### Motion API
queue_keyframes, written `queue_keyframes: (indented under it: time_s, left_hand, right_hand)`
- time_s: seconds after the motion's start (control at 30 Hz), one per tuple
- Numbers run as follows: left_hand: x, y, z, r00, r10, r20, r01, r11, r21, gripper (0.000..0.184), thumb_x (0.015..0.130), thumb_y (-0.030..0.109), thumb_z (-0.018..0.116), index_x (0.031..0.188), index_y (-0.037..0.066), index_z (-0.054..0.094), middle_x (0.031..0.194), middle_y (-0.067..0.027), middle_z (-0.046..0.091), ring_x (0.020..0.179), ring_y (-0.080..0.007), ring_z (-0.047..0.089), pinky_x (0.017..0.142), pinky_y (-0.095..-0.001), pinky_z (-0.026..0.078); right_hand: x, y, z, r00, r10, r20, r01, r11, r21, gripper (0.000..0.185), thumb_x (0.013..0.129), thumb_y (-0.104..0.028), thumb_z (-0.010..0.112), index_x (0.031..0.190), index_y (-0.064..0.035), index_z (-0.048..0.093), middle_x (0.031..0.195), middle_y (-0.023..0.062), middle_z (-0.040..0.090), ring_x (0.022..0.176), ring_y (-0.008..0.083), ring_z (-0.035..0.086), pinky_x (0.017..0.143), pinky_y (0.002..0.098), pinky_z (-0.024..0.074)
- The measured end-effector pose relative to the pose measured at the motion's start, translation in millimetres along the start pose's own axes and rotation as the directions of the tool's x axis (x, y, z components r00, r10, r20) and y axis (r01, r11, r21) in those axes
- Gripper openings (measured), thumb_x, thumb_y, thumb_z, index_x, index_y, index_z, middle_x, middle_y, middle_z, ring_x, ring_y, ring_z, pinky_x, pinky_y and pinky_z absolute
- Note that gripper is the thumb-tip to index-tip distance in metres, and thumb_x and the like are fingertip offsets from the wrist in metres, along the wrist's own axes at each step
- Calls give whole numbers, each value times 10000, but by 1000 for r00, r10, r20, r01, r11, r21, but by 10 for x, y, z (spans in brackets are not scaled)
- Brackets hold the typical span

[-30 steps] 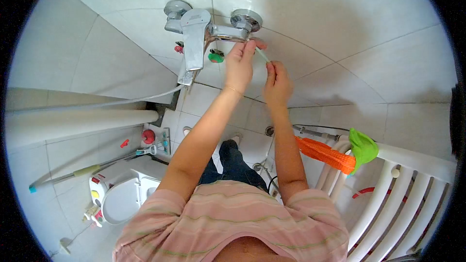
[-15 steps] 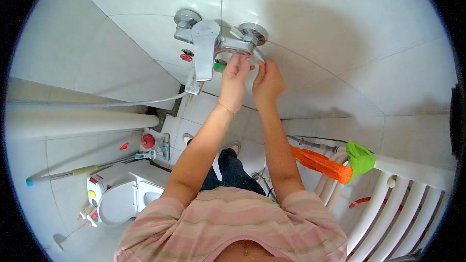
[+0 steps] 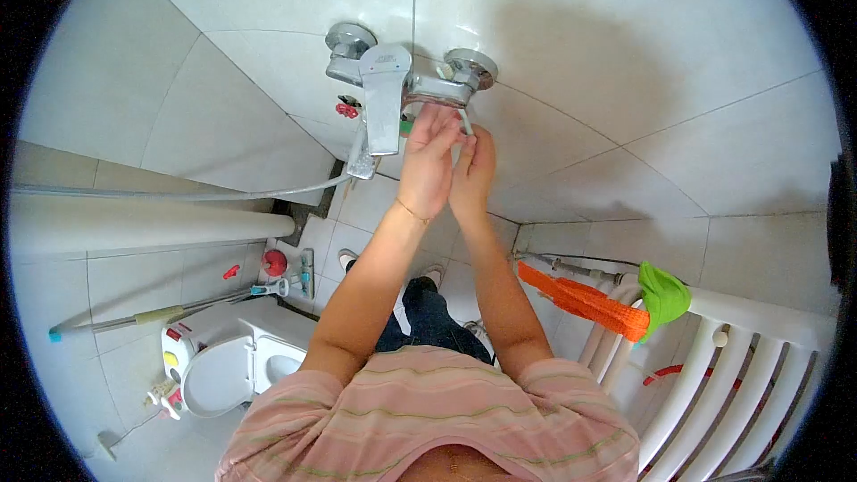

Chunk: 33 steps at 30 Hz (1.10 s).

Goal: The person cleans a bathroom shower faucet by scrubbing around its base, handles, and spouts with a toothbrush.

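head view: pale strip at the mixer tap's arm, both hands close below it

the tiled wall [image 3: 616, 62] fills the space from ten round to three o'clock. a white radiator [image 3: 759, 308] stands at four, an orange cloth [image 3: 585, 299] and a green cloth [image 3: 663, 293] on its near end. the toilet [image 3: 219, 379] is at eight, lid raised.

the chrome mixer tap [image 3: 386, 98] sits at eleven to twelve o'clock. beneath its right arm are the left hand [image 3: 427, 165], at twelve, fingers loosely curled upward, its grip hidden, so i cannot tell what it holds; and the right hand [image 3: 473, 174], at one, fingertips pinched on the pale strip [image 3: 467, 122].

that strip hangs below the arm, its long axis steep, running from about eleven down to five, lower end pointing at the right fingertips. another pale bit [image 3: 444, 71] shows above the arm; any join is hidden.
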State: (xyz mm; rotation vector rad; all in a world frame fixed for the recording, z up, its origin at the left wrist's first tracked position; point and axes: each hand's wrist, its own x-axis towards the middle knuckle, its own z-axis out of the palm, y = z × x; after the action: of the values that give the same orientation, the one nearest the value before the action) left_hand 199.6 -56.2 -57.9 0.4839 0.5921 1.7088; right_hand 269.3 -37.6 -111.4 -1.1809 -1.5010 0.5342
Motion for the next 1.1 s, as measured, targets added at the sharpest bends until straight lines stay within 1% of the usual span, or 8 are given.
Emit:
queue_keyframes:
  time_s: [0.13, 0.2, 0.3, 0.4, 0.63, 1.03, 1.07, 1.1]
  left_hand:
    - [-14, 72, -8, 997, 36, -70, -24, 984, 174, 322, 874, 74, 529, 1193, 64, 483, 1109, -14, 536, 994, -123, 491, 838, -283, 389]
    - [3, 54, -37, 997, 35, -75, -24, 988, 152, 305, 872, 82, 539, 1174, 63, 497, 1099, -15, 541, 988, -116, 492, 829, -274, 392]
    - [45, 3, -38, 991, 73, -109, -54, 985, 167, 254, 871, 92, 550, 1122, 58, 528, 1043, -17, 562, 934, -105, 508, 781, -252, 405]
    - [86, 6, -52, 982, 78, -169, -40, 976, 215, 194, 873, 112, 553, 1050, 34, 548, 965, -26, 571, 862, -96, 513, 745, -237, 414]
    - [153, -128, -67, 967, 168, -194, -118, 962, 246, 105, 863, 120, 582, 904, 26, 605, 814, 9, 580, 700, -69, 496, 622, -202, 402]
    - [215, -262, -287, 852, 518, -72, -379, 706, 598, 126, 847, 82, 580, 880, -31, 623, 844, -14, 594, 777, -94, 507, 715, -235, 412]
    - [234, -222, -291, 849, 523, -76, -380, 704, 600, 126, 847, 82, 580, 880, -31, 623, 844, -14, 594, 777, -94, 507, 715, -235, 412]
    - [250, -146, -257, 906, 408, -114, -259, 747, 613, 132, 848, 81, 580, 885, -38, 622, 841, -14, 594, 783, -99, 511, 724, -233, 412]
  right_hand:
    - [-98, 137, 201, 934, 324, 149, -356, 860, 365, 324, 955, -273, 351, 931, -5, 532, 866, 120, 551, 802, 250, 508, 712, 358, 386]
    - [-97, 79, 162, 732, 474, 489, -664, 336, 668, 315, 963, -298, 366, 941, -26, 523, 880, 45, 543, 786, 158, 481, 703, 308, 382]
    - [27, -54, 33, 639, 394, 660, -766, 244, 595, 290, 965, -290, 381, 1016, -41, 521, 894, -15, 531, 769, 101, 450, 673, 272, 372]
    - [95, 126, -38, 658, 150, 738, -712, 444, 544, 324, 966, -281, 388, 1157, -42, 495, 963, -7, 539, 831, 97, 466, 727, 254, 391]
    - [77, 107, 69, 692, 276, 667, -709, 437, 554, 419, 957, -282, 410, 1305, -49, 391, 1160, 26, 513, 1005, 126, 498, 874, 238, 390]
    - [-128, 262, 351, 608, 358, 709, -786, 142, 602, 438, 935, -328, 448, 1281, -64, 403, 1215, 50, 505, 1045, 157, 515, 865, 285, 436]
    - [-77, 367, 387, 842, 132, 523, -417, 774, 476, 428, 935, -332, 447, 1271, -69, 414, 1192, 43, 516, 1028, 154, 521, 855, 287, 440]
    - [-60, 345, 396, 867, -52, 495, -122, 942, 313, 423, 935, -335, 446, 1265, -71, 419, 1181, 39, 521, 1019, 152, 523, 851, 288, 442]
